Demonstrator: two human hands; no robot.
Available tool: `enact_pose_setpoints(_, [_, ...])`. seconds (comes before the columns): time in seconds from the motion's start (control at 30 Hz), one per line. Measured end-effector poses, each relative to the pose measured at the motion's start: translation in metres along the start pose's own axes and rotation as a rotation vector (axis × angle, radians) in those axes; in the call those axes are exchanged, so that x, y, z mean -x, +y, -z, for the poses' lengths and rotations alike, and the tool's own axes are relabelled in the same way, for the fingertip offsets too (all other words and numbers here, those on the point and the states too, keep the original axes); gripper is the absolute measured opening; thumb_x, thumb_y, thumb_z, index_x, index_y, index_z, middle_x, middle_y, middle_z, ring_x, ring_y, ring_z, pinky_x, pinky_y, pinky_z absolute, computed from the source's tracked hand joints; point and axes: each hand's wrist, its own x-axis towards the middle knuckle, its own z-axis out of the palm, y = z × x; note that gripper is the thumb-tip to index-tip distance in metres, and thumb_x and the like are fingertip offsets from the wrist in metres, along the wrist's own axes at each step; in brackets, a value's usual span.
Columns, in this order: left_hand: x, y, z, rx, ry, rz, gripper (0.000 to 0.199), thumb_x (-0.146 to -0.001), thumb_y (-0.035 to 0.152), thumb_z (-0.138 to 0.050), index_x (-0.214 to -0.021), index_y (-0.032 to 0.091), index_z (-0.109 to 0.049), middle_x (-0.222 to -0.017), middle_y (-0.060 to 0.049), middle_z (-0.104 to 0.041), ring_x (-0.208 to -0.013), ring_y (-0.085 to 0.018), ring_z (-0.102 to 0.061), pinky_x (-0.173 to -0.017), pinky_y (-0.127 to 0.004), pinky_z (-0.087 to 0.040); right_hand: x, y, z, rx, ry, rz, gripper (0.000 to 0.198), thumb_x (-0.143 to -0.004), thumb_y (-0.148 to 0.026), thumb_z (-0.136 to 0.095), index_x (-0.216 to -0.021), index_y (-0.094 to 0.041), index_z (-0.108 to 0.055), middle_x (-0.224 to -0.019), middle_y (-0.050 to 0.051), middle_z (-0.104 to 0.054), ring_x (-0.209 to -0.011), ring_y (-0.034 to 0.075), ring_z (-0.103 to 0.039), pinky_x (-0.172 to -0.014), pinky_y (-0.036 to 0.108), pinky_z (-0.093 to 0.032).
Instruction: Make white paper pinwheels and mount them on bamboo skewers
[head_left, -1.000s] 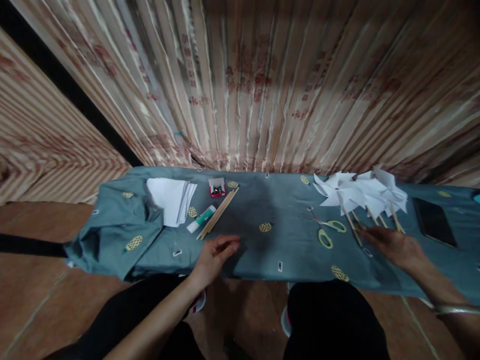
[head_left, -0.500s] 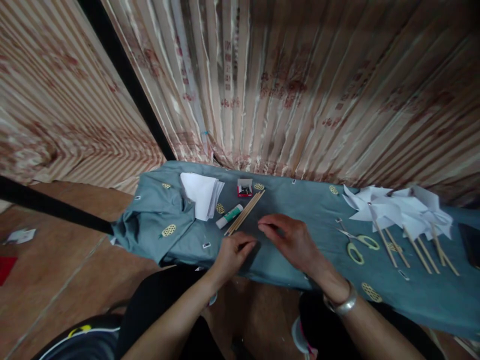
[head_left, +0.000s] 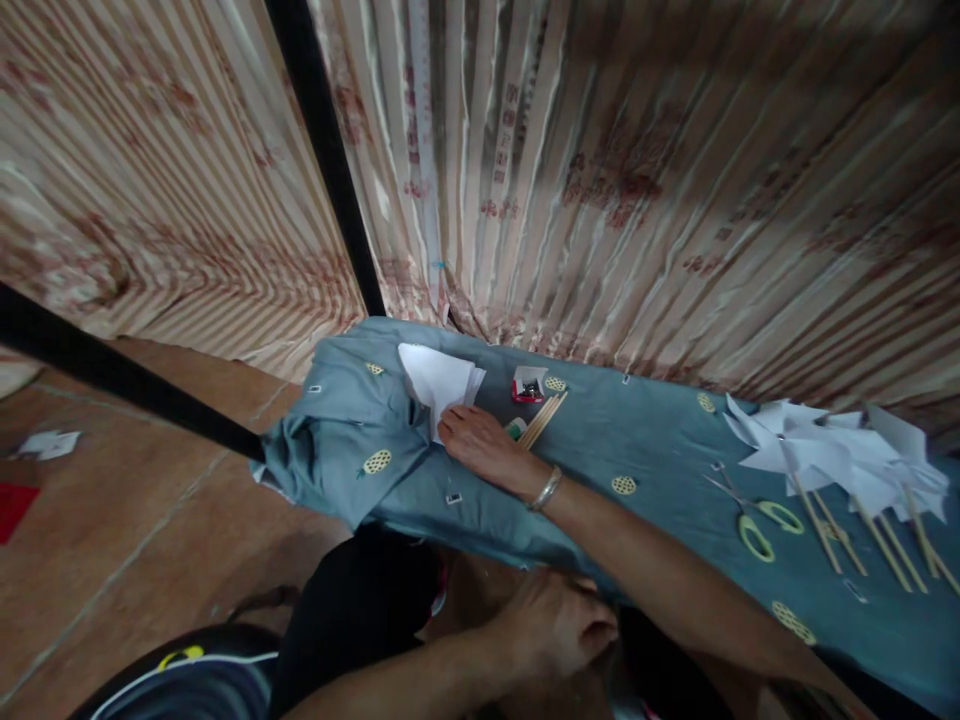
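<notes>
Reaching across to the left, my right hand [head_left: 480, 440], with a silver bracelet at its wrist, has its bent fingers closed on the lower edge of the folded white paper [head_left: 435, 372]. That hand hides part of the paper and most of the glue stick [head_left: 515, 428]. My left hand [head_left: 562, 615] is curled below the table's front edge, over my lap, slightly blurred; what it holds, if anything, is hidden. Beside the glue stick lie several thin wooden sticks [head_left: 544, 420]. Behind them is a small open red box [head_left: 528, 386] with dark bits inside.
Scissors [head_left: 757, 525] with pale green handles lie to the right on the blue-grey tablecloth [head_left: 660, 560]. Further right are several white paper pinwheels [head_left: 832, 450] on sticks. A black pole [head_left: 330, 150] and a striped curtain [head_left: 600, 250] stand behind the table.
My right hand has moved left from the middle of the table onto the white paper. My left hand has dropped back off the table toward my lap. The view has shifted left.
</notes>
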Motion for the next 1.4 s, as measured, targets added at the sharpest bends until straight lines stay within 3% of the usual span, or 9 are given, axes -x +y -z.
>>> enact_pose_setpoints(0.27, [0.004,0.006,0.008,-0.049,-0.003,-0.082,0.016,-0.090,0.021,-0.055,-0.080,0.019,-0.068,-0.082,0.000,-0.069,-0.075,-0.014,-0.064,-0.065,-0.022,-0.044,0.001,0.009,-0.002,-0.072,-0.061,0.014,0.017,-0.094,-0.008,-0.048,-0.098,-0.010,-0.065,-0.099,0.011,-0.068,-0.097,0.022,-0.062,-0.078,0.031,-0.049])
enact_pose_setpoints(0.6, [0.006,0.002,0.008,-0.003,0.019,-0.112,0.019,-0.092,0.023,-0.053,-0.082,0.019,-0.068,-0.082,-0.002,-0.069,-0.078,-0.016,-0.064,-0.066,-0.024,-0.045,-0.010,0.031,0.006,-0.258,-0.128,-0.131,0.023,-0.095,-0.025,-0.054,-0.088,-0.014,-0.072,-0.087,0.009,-0.075,-0.082,0.019,-0.067,-0.069,0.026,-0.040])
enact_pose_setpoints(0.73, [0.005,0.002,0.007,-0.030,0.024,-0.093,0.017,-0.091,0.023,-0.054,-0.083,0.019,-0.069,-0.081,-0.001,-0.069,-0.075,-0.014,-0.063,-0.066,-0.023,-0.045,-0.006,0.032,0.008,-0.286,-0.113,-0.130,0.025,-0.097,-0.024,-0.051,-0.088,-0.014,-0.072,-0.089,0.009,-0.075,-0.082,0.017,-0.067,-0.070,0.025,-0.040])
enact_pose_setpoints(0.83, [0.003,0.002,0.006,-0.042,0.045,-0.089,0.015,-0.090,0.023,-0.057,-0.086,0.019,-0.071,-0.082,-0.001,-0.070,-0.076,-0.014,-0.064,-0.066,-0.022,-0.045,0.006,0.038,0.017,-0.355,-0.012,-0.144,0.023,-0.096,-0.018,-0.050,-0.087,-0.013,-0.071,-0.089,0.009,-0.073,-0.082,0.017,-0.066,-0.073,0.025,-0.042])
enact_pose_setpoints(1.0, [0.001,0.000,0.013,-0.010,0.130,-0.093,0.015,-0.090,0.021,-0.059,-0.081,0.017,-0.071,-0.076,-0.001,-0.068,-0.073,-0.014,-0.063,-0.064,-0.021,-0.043,0.062,0.057,0.055,-0.626,0.365,-0.392,0.013,-0.089,-0.019,-0.059,-0.088,-0.017,-0.072,-0.088,0.005,-0.075,-0.078,0.016,-0.067,-0.072,0.026,-0.046])
enact_pose_setpoints(1.2, [-0.006,-0.006,0.021,0.156,0.247,-0.064,0.021,-0.093,0.021,-0.054,-0.083,0.017,-0.072,-0.075,-0.003,-0.066,-0.072,-0.014,-0.062,-0.066,-0.022,-0.045,0.176,0.074,0.097,-0.847,0.766,-0.850,0.018,-0.079,-0.037,-0.069,-0.081,-0.020,-0.072,-0.061,-0.002,-0.065,-0.054,0.012,-0.057,-0.055,0.024,-0.045])
enact_pose_setpoints(1.3, [-0.014,-0.008,0.022,0.193,0.292,-0.043,0.025,-0.095,0.023,-0.050,-0.084,0.017,-0.072,-0.077,-0.004,-0.067,-0.073,-0.014,-0.063,-0.069,-0.023,-0.046,0.226,0.082,0.093,-0.904,0.879,-0.996,0.024,-0.072,-0.042,-0.073,-0.080,-0.020,-0.071,-0.061,-0.003,-0.063,-0.051,0.010,-0.052,-0.050,0.023,-0.044])
enact_pose_setpoints(1.4, [-0.020,-0.003,0.021,0.188,0.290,-0.068,0.025,-0.095,0.024,-0.051,-0.083,0.016,-0.071,-0.077,-0.004,-0.067,-0.074,-0.015,-0.063,-0.069,-0.023,-0.046,0.261,0.092,0.066,-0.958,0.794,-1.095,0.034,-0.069,-0.051,-0.072,-0.077,-0.019,-0.068,-0.059,-0.002,-0.059,-0.048,0.010,-0.047,-0.045,0.022,-0.040])
